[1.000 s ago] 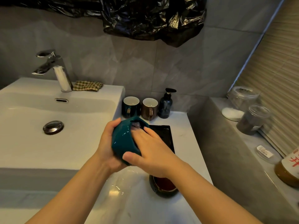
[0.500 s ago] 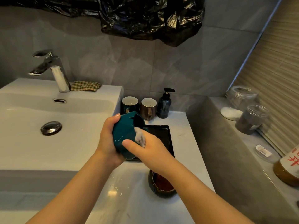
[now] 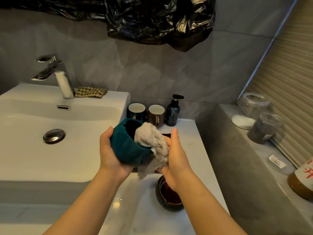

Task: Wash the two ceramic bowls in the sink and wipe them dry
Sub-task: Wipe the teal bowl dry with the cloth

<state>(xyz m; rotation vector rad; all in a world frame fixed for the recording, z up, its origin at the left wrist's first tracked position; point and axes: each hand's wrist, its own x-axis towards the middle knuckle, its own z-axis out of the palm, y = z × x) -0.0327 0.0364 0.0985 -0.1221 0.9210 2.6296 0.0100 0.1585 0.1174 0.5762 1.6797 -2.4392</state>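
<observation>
My left hand grips a teal ceramic bowl from the left and below, tilted with its mouth facing up and right, above the counter beside the sink. My right hand holds a crumpled grey cloth against the bowl's rim and right side. A second, dark bowl with a reddish inside stands upright on the wet white counter below my right wrist, partly hidden by it.
A chrome tap and a checked cloth sit at the sink's back edge. Two mugs and a soap dispenser stand against the wall. A black tray lies behind my hands. Jars line the right ledge.
My right hand has drawn out of the teal bowl and pulled the grey cloth up over its rim. The bowl has tipped so its mouth shows more.
</observation>
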